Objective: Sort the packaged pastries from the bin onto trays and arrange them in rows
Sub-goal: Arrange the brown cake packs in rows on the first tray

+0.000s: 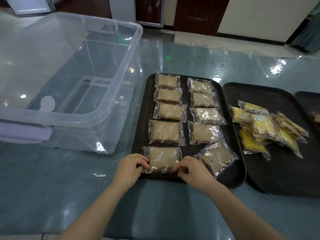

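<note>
A black tray (142, 118) in the middle holds several brown packaged pastries in two rows. My left hand (129, 168) and my right hand (192, 172) pinch the near corners of the nearest brown pastry (162, 158) in the left row. Beside it, the nearest pastry of the right row (217, 156) lies tilted. A second black tray (277, 175) on the right carries a loose pile of yellow packaged pastries (265, 127). The clear plastic bin (72, 118) at the left shows no pastries inside.
The edge of a third dark tray (310, 99) shows at the far right. The glossy blue-green tabletop (52, 187) spreads around the trays. Doors and a wall stand beyond the table's far edge.
</note>
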The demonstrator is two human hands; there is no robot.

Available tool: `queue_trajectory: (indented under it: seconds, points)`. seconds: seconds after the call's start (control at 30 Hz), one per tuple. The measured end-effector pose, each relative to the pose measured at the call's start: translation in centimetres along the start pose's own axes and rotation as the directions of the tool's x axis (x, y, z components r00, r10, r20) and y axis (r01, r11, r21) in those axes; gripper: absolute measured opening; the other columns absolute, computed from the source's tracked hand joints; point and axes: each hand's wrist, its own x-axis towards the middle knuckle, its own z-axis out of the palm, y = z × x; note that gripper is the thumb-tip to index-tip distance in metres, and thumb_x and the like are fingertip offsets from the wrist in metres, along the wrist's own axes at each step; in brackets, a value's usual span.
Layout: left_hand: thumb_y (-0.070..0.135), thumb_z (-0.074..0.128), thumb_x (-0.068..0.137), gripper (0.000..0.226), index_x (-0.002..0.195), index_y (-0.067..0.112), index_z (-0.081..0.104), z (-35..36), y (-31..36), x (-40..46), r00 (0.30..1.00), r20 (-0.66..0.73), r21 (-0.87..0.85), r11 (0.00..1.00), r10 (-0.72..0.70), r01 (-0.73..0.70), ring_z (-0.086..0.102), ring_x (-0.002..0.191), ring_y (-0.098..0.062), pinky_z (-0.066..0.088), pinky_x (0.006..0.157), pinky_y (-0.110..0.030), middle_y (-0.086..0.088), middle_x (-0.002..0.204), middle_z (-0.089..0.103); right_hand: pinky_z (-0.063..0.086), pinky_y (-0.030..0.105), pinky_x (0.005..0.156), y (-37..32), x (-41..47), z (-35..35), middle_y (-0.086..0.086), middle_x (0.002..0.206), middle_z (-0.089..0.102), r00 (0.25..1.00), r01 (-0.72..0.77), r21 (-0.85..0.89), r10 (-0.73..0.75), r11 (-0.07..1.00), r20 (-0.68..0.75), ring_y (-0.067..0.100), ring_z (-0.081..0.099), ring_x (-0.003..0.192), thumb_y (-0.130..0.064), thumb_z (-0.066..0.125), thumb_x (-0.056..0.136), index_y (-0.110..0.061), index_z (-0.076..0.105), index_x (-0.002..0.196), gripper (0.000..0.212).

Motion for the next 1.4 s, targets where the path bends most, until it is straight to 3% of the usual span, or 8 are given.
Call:
queue_trajectory:
  seconds: [0.27,0.43,0.6,0.7,0.8,0.93,1.07,1.4]
  points:
    - [-0.005,0.056,0.078,0.052,0.074,0.046,0.065,0.6,1.3,1.0,0.998,-0.059,0.112,0.993,-0.022,0.028,0.059,0.076,0.004,0.040,0.067,-0.008,0.030,0.082,0.061,0.035,0.001,0.067,1.9,-0.8,-2.0,-0.017,0.096,0.056,0.960,-0.135,0.035,0.139,0.990,-0.243,-0.004,0.050,0.083,-0.014,0.059,0.091,-0.029,0.070,0.104,0.023]
    - [-0.004,0.054,0.080,0.054,0.076,0.050,0.061,1.7,3.2,1.6,0.999,-0.042,0.043,0.999,-0.021,0.023,0.056,0.064,0.011,0.038,0.055,-0.005,0.032,0.072,0.058,0.038,0.020,0.092,4.9,-1.5,-4.1,-0.012,0.111,0.058,0.947,-0.162,-0.106,0.125,0.981,-0.295,0.012,0.051,0.111,-0.011,0.058,0.091,-0.023,0.071,0.104,0.022]
    - [-0.003,0.055,0.081,0.036,0.091,0.027,0.072,3.2,4.1,1.6,0.998,-0.026,0.064,0.996,-0.056,0.058,0.049,0.045,0.004,0.034,0.048,-0.008,0.021,0.056,0.059,0.018,0.039,0.118,8.9,-1.9,-6.0,-0.005,0.157,0.026,0.979,-0.195,-0.322,0.164,0.926,-0.119,0.021,0.012,0.146,-0.021,0.055,0.092,-0.034,0.048,0.138,0.048]
    - [0.003,0.054,0.085,0.042,0.115,0.031,0.064,4.7,4.6,1.7,0.999,0.036,0.132,0.991,-0.032,0.027,0.051,0.096,0.013,0.037,0.086,-0.009,0.010,0.114,0.065,0.033,0.043,0.110,10.5,-2.3,-6.2,-0.009,0.155,0.024,0.985,-0.174,-0.404,0.151,0.898,-0.086,0.025,0.022,0.139,-0.045,0.050,0.094,-0.046,0.037,0.142,0.050]
    - [0.027,0.048,0.095,0.053,0.144,0.037,0.030,7.3,4.8,1.5,0.987,0.149,0.392,0.920,-0.063,-0.001,0.005,0.144,-0.012,0.003,0.114,-0.033,0.009,0.156,0.016,0.043,0.036,0.094,11.6,-2.7,-6.5,-0.003,0.136,0.036,0.987,-0.160,-0.452,0.125,0.878,-0.105,0.021,0.035,0.115,-0.057,0.042,0.093,-0.046,0.033,0.143,0.053]
    - [0.047,0.026,0.098,0.058,0.148,0.039,-0.003,10.0,4.5,0.6,0.983,0.126,0.614,0.789,-0.137,0.031,-0.027,0.138,-0.018,-0.016,0.112,-0.039,0.004,0.153,-0.021,0.035,0.039,0.103,12.7,-3.0,-6.1,0.003,0.143,0.034,0.993,-0.051,-0.557,-0.016,0.829,-0.114,0.027,0.031,0.129,-0.057,0.040,0.092,-0.034,0.026,0.149,0.062]
    - [0.050,0.018,0.097,0.060,0.142,0.037,-0.020,10.5,4.0,0.4,0.981,0.123,0.687,0.727,-0.148,0.023,-0.033,0.135,-0.019,-0.019,0.111,-0.039,0.004,0.149,-0.030,-0.007,0.040,0.117,12.7,-1.7,-5.1,-0.009,0.156,-0.020,0.987,0.156,-0.453,-0.157,0.878,0.035,0.019,-0.024,0.144,-0.050,0.036,0.098,-0.041,0.002,0.152,0.063]
    - [0.054,0.013,0.096,0.062,0.139,0.036,-0.027,10.8,4.4,0.1,0.985,0.113,0.751,0.660,-0.134,0.004,-0.034,0.135,-0.023,-0.023,0.108,-0.038,0.001,0.149,-0.031,-0.018,0.047,0.111,12.7,-1.4,-3.3,-0.008,0.153,-0.031,0.934,0.354,-0.508,-0.276,0.785,0.225,0.022,-0.027,0.143,-0.049,0.027,0.100,-0.052,-0.011,0.145,0.059]
